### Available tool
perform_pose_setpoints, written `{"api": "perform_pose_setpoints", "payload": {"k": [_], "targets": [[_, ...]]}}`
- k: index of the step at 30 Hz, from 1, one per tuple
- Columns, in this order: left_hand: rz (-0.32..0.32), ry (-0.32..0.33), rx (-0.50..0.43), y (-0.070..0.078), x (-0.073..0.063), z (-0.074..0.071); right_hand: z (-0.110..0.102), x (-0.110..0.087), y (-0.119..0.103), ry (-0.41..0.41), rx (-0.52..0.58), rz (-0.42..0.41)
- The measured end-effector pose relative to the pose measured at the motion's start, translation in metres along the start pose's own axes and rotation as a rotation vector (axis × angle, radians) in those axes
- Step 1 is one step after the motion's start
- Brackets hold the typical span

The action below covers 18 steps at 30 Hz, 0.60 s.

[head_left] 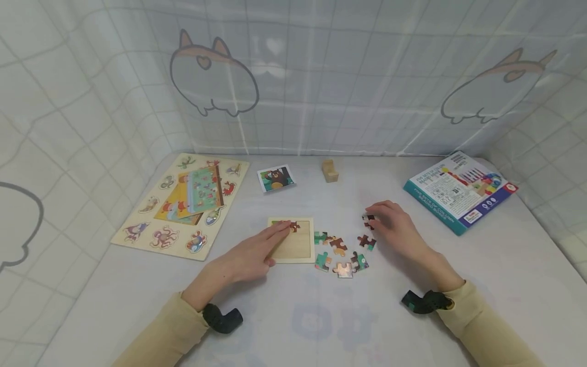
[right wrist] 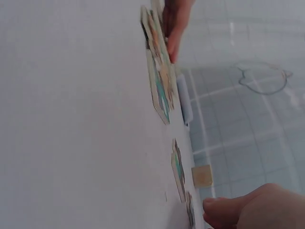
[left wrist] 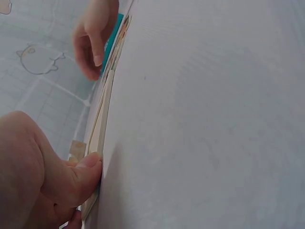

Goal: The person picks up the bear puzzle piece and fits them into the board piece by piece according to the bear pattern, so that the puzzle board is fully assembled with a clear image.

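Observation:
My left hand (head_left: pixel 249 257) lies over the left side of a shallow wooden puzzle tray (head_left: pixel 314 250), its fingers stretched towards the top edge. Those fingertips rest by a brown jigsaw piece (head_left: pixel 295 227) fitted along the tray's top. In the left wrist view, the thumb (left wrist: pixel 90 164) presses the tray's near rim. My right hand (head_left: pixel 396 229) curls its thumb and index finger around a dark brown and white jigsaw piece (head_left: pixel 368 220) at table level. Just below it is another brown and green piece (head_left: pixel 367 242). Several loose pieces, among them a peach one (head_left: pixel 343 270), lie between the hands.
A small bear picture card (head_left: pixel 276 178) and a wooden block (head_left: pixel 329 171) stand farther back. To the left is a wooden sea-animal board (head_left: pixel 183 250) with picture puzzles on top. A teal and purple box (head_left: pixel 460 191) lies at the right. Grid-patterned sheeting (head_left: pixel 321 76) encloses the table.

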<state>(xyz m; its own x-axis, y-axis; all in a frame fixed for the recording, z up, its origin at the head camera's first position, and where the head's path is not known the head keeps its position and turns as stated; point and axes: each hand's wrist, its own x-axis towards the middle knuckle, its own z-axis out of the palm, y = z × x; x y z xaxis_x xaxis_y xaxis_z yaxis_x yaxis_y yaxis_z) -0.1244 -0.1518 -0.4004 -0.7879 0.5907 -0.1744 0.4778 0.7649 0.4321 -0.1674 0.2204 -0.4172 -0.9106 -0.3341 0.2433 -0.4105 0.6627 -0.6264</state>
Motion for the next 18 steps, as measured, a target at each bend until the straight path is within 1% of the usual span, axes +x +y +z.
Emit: {"api": "perform_pose_setpoints", "payload": {"k": [3, 8, 14, 18], "targets": [[0.01, 0.001, -0.008, -0.0006, -0.0001, -0.0002, -0.0046, -0.001, 0.0054, 0.011, -0.01, 0.009], [0.017, 0.003, -0.016, -0.0009, 0.0002, 0.0, -0.0099, -0.0015, 0.0069, 0.0, -0.016, 0.019], [0.021, 0.003, -0.026, -0.0012, 0.0, 0.0015, -0.009, -0.0025, 0.0098, -0.016, -0.031, 0.034], [0.024, 0.007, -0.016, -0.0021, -0.0003, 0.0024, -0.007, -0.0019, 0.0122, -0.018, -0.034, 0.022]]}}
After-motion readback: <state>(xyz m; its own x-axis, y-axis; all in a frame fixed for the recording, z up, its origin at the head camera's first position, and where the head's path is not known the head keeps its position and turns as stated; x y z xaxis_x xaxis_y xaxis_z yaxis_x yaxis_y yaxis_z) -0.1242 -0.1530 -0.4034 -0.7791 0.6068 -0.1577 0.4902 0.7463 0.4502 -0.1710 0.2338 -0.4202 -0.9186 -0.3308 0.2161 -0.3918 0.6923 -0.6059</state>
